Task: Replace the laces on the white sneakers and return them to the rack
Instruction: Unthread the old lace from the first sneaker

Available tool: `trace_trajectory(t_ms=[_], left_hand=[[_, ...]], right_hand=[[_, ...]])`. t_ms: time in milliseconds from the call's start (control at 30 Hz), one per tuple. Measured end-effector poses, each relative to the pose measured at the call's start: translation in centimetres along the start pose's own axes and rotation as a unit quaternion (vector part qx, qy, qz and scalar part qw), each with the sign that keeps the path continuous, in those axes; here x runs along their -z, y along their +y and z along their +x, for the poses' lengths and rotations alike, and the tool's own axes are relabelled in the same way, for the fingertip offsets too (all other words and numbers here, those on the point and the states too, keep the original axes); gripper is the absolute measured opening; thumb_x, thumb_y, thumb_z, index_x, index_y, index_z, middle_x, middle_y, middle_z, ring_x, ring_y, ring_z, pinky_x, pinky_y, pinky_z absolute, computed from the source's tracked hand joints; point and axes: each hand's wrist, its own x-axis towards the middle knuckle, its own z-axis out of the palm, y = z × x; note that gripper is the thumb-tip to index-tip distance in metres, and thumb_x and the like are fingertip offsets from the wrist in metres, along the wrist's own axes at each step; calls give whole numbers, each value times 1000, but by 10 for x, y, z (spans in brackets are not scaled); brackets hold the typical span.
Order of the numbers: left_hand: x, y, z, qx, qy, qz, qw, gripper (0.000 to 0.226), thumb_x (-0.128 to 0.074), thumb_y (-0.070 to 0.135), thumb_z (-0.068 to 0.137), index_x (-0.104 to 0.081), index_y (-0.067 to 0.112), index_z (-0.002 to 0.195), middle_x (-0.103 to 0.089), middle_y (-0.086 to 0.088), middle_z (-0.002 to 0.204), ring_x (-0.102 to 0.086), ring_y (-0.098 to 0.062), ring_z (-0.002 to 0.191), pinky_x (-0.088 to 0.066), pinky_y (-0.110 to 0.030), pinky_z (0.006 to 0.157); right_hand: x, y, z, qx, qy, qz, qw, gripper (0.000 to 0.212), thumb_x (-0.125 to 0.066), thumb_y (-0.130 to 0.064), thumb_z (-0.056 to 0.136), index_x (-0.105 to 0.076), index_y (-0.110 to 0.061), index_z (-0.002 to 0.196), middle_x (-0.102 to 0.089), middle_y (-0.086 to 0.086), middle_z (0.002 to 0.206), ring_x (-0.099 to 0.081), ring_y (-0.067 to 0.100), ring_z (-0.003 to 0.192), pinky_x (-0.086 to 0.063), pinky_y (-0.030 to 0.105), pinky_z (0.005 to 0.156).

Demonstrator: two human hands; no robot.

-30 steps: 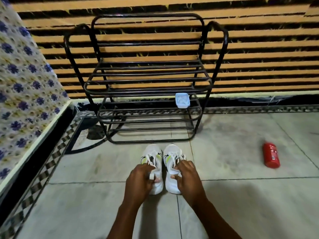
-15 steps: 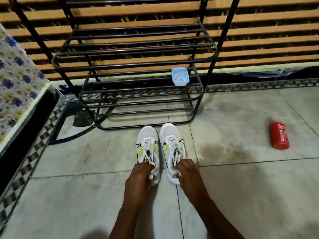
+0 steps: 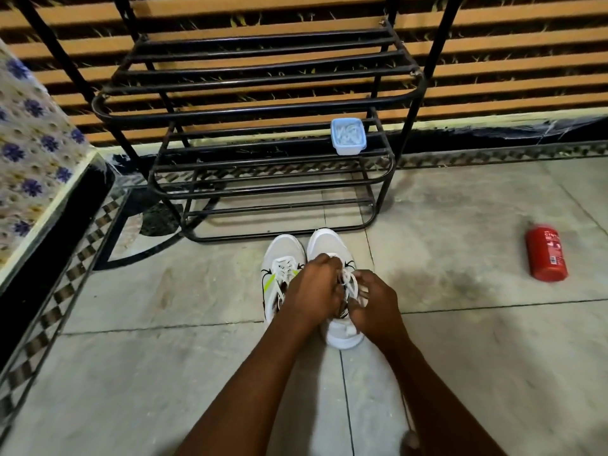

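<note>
Two white sneakers stand side by side on the tiled floor, toes toward the black metal shoe rack. The left sneaker has yellow-green accents and white laces. Both my hands are over the right sneaker. My left hand curls over its lace area, and my right hand pinches the white laces bunched between the two hands. The shoe's tongue and opening are mostly hidden by my hands.
A small pale-blue lidded container sits on the rack's lower shelf at the right. A red cylinder lies on the floor to the right. A floral-patterned bed edge runs along the left.
My left hand left the left sneaker and crossed to the right one. Both hands now work the right sneaker's laces. The camera has moved closer and tilted down.
</note>
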Motion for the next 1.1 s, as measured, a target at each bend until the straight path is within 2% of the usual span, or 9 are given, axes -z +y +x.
trace_trajectory(t_ms=[167, 300, 400, 567, 733, 867, 933, 1033, 1100], left_hand=[[-23, 0, 22, 35, 8, 15, 999, 28, -67, 8, 76, -58, 8, 102, -60, -14, 107, -61, -38, 96, -49, -41, 75], [-31, -17, 22, 92, 72, -62, 991, 17, -69, 12, 68, -57, 12, 81, -62, -8, 80, -59, -30, 75, -45, -38, 62], [-34, -22, 23, 129, 73, -113, 982, 15, -71, 10, 66, -61, 15, 75, -62, 0, 69, -59, -23, 67, -49, -35, 59], [-30, -23, 27, 122, 55, -104, 986, 11, -70, 8, 72, -64, 17, 75, -66, -1, 72, -63, -23, 70, -54, -36, 65], [-36, -16, 18, 101, 93, -55, 989, 8, -66, 6, 80, -65, 13, 82, -66, -7, 85, -63, -27, 78, -52, -37, 67], [-41, -15, 19, 175, 128, -75, 973, 6, -67, 13, 87, -71, 10, 88, -71, -9, 91, -68, -26, 83, -57, -38, 74], [-44, -12, 20, 221, 143, -89, 961, 8, -66, 18, 87, -71, 11, 85, -71, -8, 89, -69, -26, 83, -58, -38, 73], [-45, -9, 23, 286, 157, -128, 937, 12, -63, 20, 84, -70, 12, 85, -70, -8, 89, -68, -28, 85, -57, -37, 73], [-43, -9, 26, 319, 174, -153, 919, 13, -63, 19, 80, -72, 11, 85, -72, -6, 87, -69, -29, 86, -55, -34, 71]], right_hand=[[-11, 4, 1, -52, 29, 35, 998, 29, -56, -21, 73, -67, -18, 100, -73, -2, 90, -69, 25, 88, -55, 46, 80], [-13, 10, 3, -57, 7, 44, 997, 27, -64, -13, 73, -68, -25, 97, -73, -6, 89, -69, 22, 88, -54, 41, 80], [-11, 15, 1, -74, 3, 63, 995, 33, -73, -3, 74, -71, -24, 99, -75, -9, 90, -69, 13, 87, -52, 30, 79], [-4, 20, 3, -93, -23, 92, 991, 36, -80, -3, 73, -74, -23, 102, -75, -11, 93, -67, 0, 86, -48, 16, 77], [-2, 22, 1, -64, -39, 51, 996, 37, -85, -10, 74, -76, -22, 108, -75, -15, 90, -61, -16, 79, -40, 3, 72], [-4, 19, -1, -58, -38, 44, 997, 34, -84, -9, 73, -79, -22, 104, -67, -29, 71, -61, -6, 67, -40, 6, 68], [-6, 19, -2, -48, -37, 31, 998, 37, -83, -9, 74, -78, -24, 107, -75, -18, 83, -64, 6, 70, -45, 10, 70], [-9, 21, -4, -36, -43, 7, 998, 40, -77, -10, 80, -75, -25, 117, -77, -10, 102, -66, 5, 81, -44, 9, 77], [-11, 22, -3, -32, -50, -22, 998, 39, -72, -11, 85, -72, -24, 123, -77, -4, 107, -68, 14, 85, -48, 19, 81]])
